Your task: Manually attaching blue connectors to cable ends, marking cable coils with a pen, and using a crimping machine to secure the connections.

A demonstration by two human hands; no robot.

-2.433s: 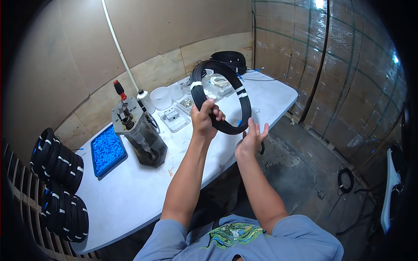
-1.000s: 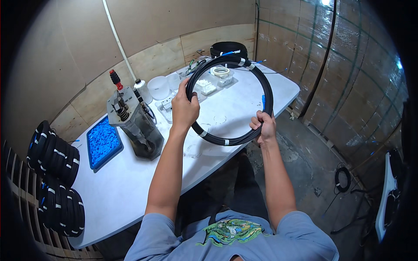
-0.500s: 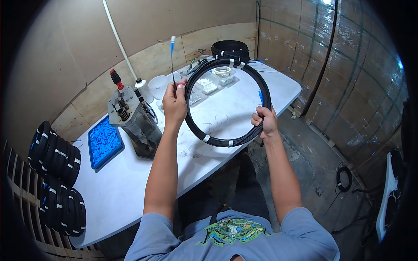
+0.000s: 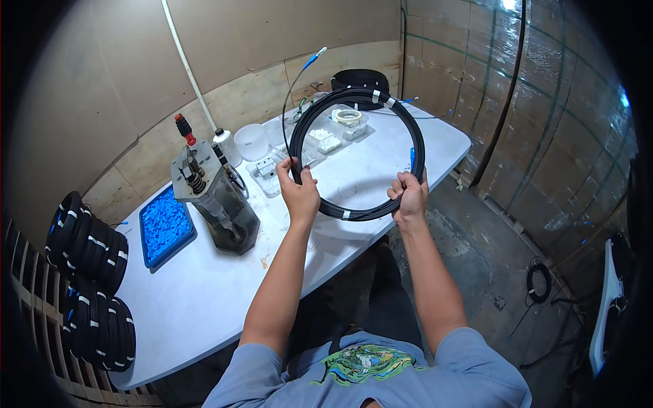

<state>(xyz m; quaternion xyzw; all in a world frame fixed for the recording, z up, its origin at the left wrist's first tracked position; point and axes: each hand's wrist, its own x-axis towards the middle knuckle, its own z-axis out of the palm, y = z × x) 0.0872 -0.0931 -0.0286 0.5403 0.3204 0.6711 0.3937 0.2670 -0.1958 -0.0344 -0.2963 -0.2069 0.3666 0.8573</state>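
Plywood walls back a white table (image 4: pixel 204 299) that runs from lower left to upper right of the frame, with bare concrete floor to its right. You hold a black cable coil (image 4: pixel 415 136) up over the table's far half, near the centre top of the frame, tilted toward you like a hoop. Your left hand (image 4: pixel 299 194) is closed around the coil's left side, and your right hand (image 4: pixel 408 197) is closed around its lower right, just below a small blue connector (image 4: pixel 411 158) on the ring. White tape bands wrap the coil in places. One loose cable end (image 4: pixel 314 58) with a blue tip arcs up from the left side toward the wall. Behind the coil, at the table's far end, lies a second black coil (image 4: pixel 360 78), with a tape roll (image 4: pixel 349 116) and clear trays near it. Left of your left hand stands a grey metal tool (image 4: pixel 214 200) with a red handle, and a blue tray (image 4: pixel 165 226) lies beside that. Stacked black coils (image 4: pixel 88 272) fill the lower left edge.
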